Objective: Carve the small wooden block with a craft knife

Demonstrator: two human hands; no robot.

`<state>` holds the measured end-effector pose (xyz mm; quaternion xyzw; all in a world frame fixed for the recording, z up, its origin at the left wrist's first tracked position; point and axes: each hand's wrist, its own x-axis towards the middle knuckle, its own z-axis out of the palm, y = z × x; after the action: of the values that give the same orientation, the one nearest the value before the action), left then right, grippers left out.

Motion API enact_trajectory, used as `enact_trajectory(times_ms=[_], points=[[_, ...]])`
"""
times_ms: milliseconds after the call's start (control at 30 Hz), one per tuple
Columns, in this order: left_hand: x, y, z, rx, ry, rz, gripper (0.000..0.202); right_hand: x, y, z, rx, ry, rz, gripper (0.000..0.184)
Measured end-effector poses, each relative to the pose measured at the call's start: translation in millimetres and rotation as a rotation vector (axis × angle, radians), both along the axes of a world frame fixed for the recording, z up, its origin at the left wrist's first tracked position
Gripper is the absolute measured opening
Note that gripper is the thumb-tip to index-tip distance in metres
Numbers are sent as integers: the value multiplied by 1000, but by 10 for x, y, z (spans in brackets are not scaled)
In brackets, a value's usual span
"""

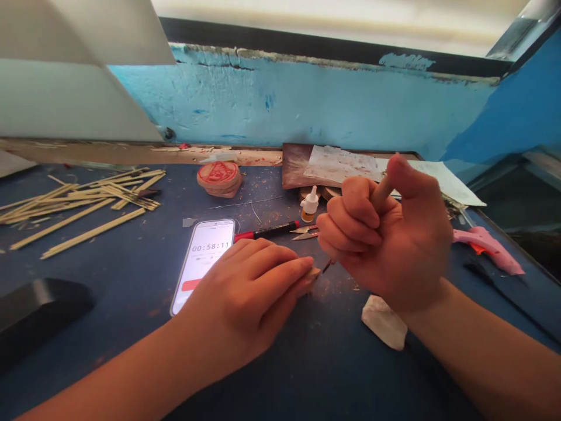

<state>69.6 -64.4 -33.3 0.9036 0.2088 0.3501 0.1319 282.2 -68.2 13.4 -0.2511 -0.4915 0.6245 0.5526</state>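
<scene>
Low over the table, my left hand (pixel 263 286) pinches a small piece of wood (pixel 314 273) between thumb and fingers; most of it is hidden. My right hand (pixel 385 234) is wrapped around the wooden handle (pixel 383 193) of a carving tool, its thumb raised at the handle's top end. Below the fist, the tool's thin dark metal tip (pixel 326 267) points down at the wood and appears close to or touching it. Fine shavings lie on the table around the two hands. Under my right wrist rests a pale, flat stone-like block (pixel 384 323).
A phone (pixel 202 257) showing a timer lies left of my hands. Behind stand a marker (pixel 267 231), snips (pixel 304 233), a glue bottle (pixel 309 206) and stacked round wooden pieces (pixel 219 178). Bamboo sticks (pixel 96 199) lie left; a pink glue gun (pixel 491 248) and cable (pixel 512 301) lie right.
</scene>
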Motion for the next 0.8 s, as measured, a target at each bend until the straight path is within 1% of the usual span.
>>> enact_trajectory(times_ms=[100,233,367,467,600,700,800], points=[[-9,-10,-17,6,9,4,20,-3,-7,-7,23,31,-2,72],[-20,-24,-38,-6,8,3,23,-7,-17,28,18,46,17,71],[-23,-25,-18,-12,16,-3,22,-3,-58,49,2,45,32,69],[-25,-18,-14,6,23,-11,20,-39,-74,10,1,33,41,69],[-33,-17,-48,-12,7,-8,17,-88,-60,-31,62,53,94,70],[-36,-18,-46,-10,9,-18,19,-49,-58,27,82,20,105,68],[-34,-18,-31,-7,30,-29,22,16,-70,95,53,-11,75,68]])
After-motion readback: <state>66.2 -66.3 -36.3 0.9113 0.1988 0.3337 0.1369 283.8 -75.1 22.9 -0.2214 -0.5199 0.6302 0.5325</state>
